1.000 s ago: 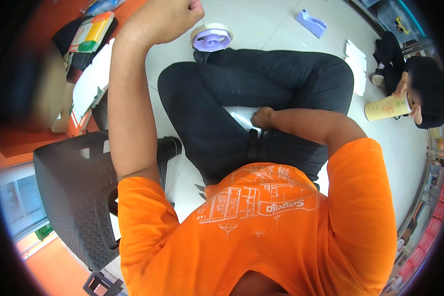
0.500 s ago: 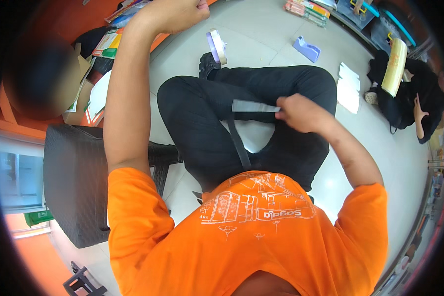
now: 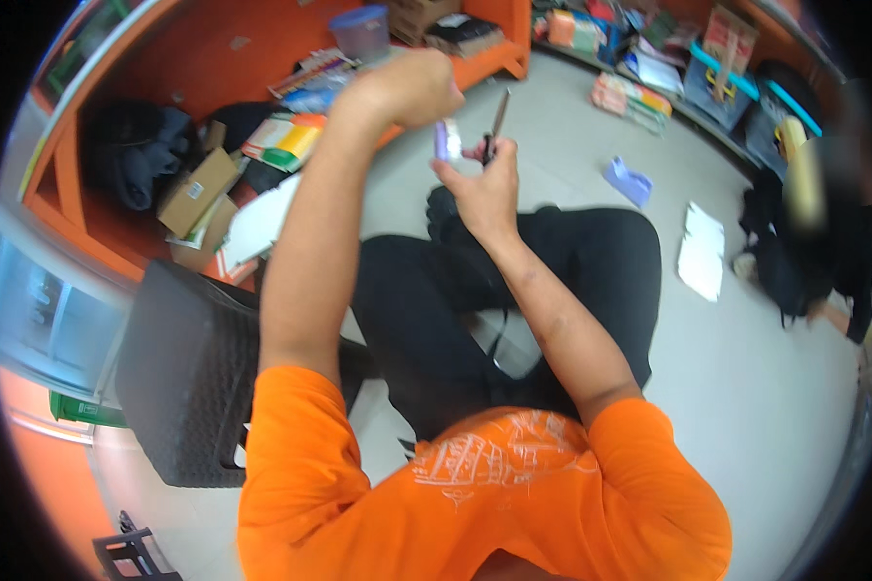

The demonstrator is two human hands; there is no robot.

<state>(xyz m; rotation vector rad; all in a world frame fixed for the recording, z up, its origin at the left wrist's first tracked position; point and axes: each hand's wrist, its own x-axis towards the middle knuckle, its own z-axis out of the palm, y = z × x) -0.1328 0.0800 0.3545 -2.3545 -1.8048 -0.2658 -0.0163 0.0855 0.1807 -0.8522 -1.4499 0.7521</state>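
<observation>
I sit cross-legged on the floor in black trousers and an orange shirt. My left hand is raised in front of me, closed on a pale purple tape roll seen edge-on. Just below and to its right, my right hand grips a pair of scissors, the blades pointing up beside the roll. The two hands nearly touch.
A black plastic crate stands at my left. Behind it an orange shelf holds a cardboard box, books and dark cloth. A white paper and a purple item lie on the floor. Another person in black sits at right.
My right hand has risen from my lap with the scissors up to the tape roll. My left hand stays raised, and the view has tilted toward the shelf.
</observation>
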